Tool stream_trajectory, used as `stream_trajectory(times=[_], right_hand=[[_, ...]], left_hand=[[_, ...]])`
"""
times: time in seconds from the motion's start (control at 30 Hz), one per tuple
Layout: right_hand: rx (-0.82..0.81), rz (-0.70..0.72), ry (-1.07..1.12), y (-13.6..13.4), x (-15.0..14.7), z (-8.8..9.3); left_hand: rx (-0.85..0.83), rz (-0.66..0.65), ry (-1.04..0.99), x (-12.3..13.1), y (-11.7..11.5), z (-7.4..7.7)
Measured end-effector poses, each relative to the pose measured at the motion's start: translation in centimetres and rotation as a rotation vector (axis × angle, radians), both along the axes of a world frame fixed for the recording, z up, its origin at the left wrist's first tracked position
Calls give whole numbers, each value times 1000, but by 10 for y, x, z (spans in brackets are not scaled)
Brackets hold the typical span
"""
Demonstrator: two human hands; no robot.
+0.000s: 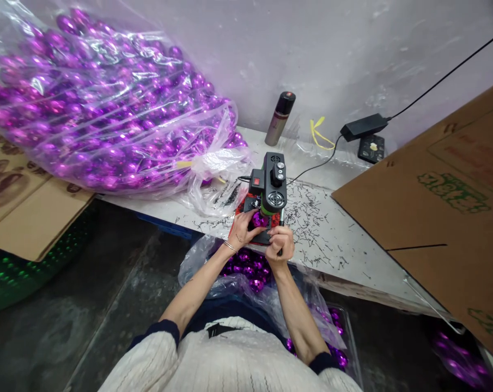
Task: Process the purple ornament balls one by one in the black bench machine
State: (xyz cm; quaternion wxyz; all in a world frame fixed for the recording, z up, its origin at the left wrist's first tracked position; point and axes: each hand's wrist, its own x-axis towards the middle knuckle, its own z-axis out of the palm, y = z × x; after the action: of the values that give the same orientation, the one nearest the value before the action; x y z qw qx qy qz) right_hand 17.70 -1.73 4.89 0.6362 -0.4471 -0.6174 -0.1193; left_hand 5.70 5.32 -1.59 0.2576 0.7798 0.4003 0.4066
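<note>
At the table's front edge, my left hand (241, 230) grips a shiny purple bauble (260, 219) between thumb and fingers. The bauble sits under the head of a small black bench machine (274, 182) with a red switch, round vents and a red base. Closed around the machine's lever handle (282, 216) is my right hand (281, 243), just right of the bauble. Below both hands, more purple baubles (250, 268) lie in an open clear plastic bag. Exactly where the bauble meets the machine is hidden.
A large tied clear bag of purple baubles (119, 114) fills the left back. Thin black scraps (311, 223) litter the white table (364, 256). Behind stand a spray can (280, 118), yellow ties (320, 133) and a power adapter (364, 127). A cardboard box (442, 201) blocks the right.
</note>
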Motion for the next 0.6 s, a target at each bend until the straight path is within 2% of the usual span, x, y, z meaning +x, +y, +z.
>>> stream_trajectory(times=[0.13,0.2,0.27,0.37,0.43,0.5,0.53,0.6], right_hand=[[-46,-19,120,-1,-1,43],[-118,-5,159,-1,-1,67],[-172,20,155,-3,1,82],[-168,35,101,-7,3,81],[-155,32,67,-9,3,70],[-140,25,58,-10,1,60],[-129,23,61,-10,0,57],[-109,25,68,-10,-1,55]], left_hand=[[6,-21,-10,-1,0,3],[46,-43,-7,-4,-12,5],[113,-88,46,-12,-35,5],[224,-204,171,-26,-75,3],[268,-255,193,-36,-85,4],[259,-219,160,-43,-70,11],[232,-159,139,-47,-51,17],[132,36,128,-56,2,34]])
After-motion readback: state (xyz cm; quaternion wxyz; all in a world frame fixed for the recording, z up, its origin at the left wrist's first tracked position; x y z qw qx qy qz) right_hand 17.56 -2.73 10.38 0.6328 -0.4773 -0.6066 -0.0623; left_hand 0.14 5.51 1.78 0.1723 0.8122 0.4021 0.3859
